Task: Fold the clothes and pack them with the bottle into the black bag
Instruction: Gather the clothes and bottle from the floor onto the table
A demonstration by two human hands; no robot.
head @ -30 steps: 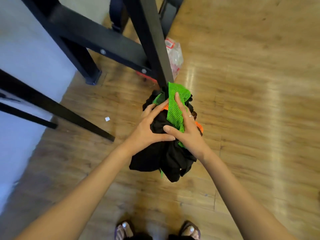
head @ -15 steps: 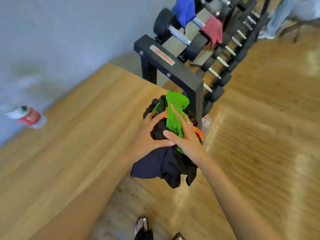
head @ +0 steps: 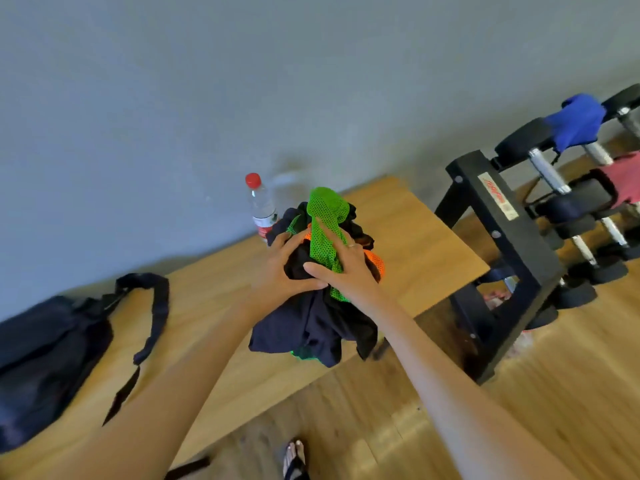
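Left arm: bare, came in from the bottom left, stretched forward and up toward the middle.
Left hand: fingers spread and curled, pressed against the left side of the bundle of clothes, thumb pointing right.
Right arm: bare too, ran in from the bottom right, pretty much straight.
Right hand: palm down, clamped over the bundle's top, ring on one finger, thumb touching the left thumb.
Foot: one sandalled foot showed at the bottom edge.
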